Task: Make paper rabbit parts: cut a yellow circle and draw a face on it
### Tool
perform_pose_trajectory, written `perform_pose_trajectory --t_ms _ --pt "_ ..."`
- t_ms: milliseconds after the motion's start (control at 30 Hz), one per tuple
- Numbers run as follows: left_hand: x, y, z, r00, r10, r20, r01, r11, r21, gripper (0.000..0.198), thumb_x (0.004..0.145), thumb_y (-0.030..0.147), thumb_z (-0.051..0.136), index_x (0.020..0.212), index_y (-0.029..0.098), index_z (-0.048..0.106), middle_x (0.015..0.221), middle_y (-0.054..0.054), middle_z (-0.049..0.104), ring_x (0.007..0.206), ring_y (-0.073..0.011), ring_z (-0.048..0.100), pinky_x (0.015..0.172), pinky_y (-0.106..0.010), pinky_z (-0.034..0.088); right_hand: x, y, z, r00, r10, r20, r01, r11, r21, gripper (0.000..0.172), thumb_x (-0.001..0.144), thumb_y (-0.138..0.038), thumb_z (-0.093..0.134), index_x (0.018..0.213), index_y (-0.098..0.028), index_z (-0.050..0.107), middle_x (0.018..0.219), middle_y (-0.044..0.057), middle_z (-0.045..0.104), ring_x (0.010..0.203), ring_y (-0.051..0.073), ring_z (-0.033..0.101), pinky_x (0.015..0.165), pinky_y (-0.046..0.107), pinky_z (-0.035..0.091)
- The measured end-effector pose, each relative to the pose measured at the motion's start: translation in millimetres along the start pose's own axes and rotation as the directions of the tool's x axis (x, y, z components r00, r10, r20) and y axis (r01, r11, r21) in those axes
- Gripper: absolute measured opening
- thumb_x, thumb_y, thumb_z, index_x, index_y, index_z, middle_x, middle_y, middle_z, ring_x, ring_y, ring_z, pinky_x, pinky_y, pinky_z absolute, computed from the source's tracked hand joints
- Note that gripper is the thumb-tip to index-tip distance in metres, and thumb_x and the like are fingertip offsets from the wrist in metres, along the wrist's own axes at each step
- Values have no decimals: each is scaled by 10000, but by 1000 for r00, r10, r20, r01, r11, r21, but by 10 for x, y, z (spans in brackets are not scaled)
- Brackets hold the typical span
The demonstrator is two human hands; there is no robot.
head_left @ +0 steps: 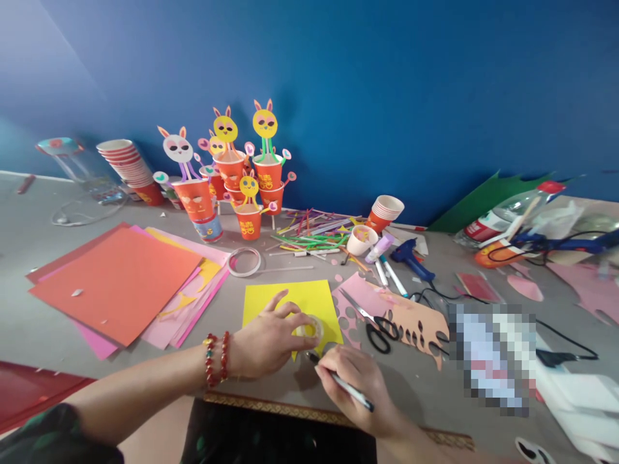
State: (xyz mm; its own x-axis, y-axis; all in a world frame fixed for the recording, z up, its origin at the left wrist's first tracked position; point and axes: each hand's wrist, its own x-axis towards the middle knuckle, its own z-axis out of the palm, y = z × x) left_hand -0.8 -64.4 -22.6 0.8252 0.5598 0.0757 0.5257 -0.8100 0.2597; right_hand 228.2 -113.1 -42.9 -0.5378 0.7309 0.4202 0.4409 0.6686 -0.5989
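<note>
bare forearms, red beaded bracelet [217, 359] doubled on left wrist, dark green patterned sleeve [53, 438] at left elbow

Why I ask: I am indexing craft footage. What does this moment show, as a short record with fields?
left hand: fingers hold a clear tape roll flat on the yellow sheet
right hand: grips a pen, tip at the roll's near edge
right of sheet: scissors lying on pink cut-out paper
left of sheet: stack of coloured paper
back of table: bunny-faced paper cups, loose straws, blue glue gun
</note>
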Motion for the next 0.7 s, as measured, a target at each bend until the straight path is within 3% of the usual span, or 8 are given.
perform_pose_trajectory --t_ms 200,367,567,700 --pt "32 -38 -12 999 10 46 -12 1000 24 455 886 180 572 1293 383 598 1299 -11 591 1206 -267 470 1194 -588 142 43 -24 117 991 -127 53 136 952 -273 159 948 -117 516 861 -234 579 681 24 673 605 184 605 563 311 455" --pt "29 -42 -16 999 11 50 -11 1000 10 437 894 176 563 1280 374 613 1298 -9 586 1210 -260 468 1203 -568 147 54 -14 178 988 -154 28 152 903 -401 190 948 -128 536 790 -228 569 649 18 653 592 178 582 560 307 418" --pt "21 -64 33 999 12 49 -13 1000 6 466 892 160 564 1304 376 592 1311 -10 574 1211 -268 463 1194 -604 132 59 -23 201 984 -179 3 163 889 -427 243 949 -115 534 728 -215 545 622 6 615 585 161 549 559 292 375" --pt "15 -84 59 999 29 37 -29 1000 8 477 883 158 577 1306 378 588 1312 -15 571 1206 -271 464 1187 -617 129 49 -33 147 991 -133 8 129 939 -319 214 965 -108 520 775 -203 553 657 6 623 609 154 573 588 270 401"
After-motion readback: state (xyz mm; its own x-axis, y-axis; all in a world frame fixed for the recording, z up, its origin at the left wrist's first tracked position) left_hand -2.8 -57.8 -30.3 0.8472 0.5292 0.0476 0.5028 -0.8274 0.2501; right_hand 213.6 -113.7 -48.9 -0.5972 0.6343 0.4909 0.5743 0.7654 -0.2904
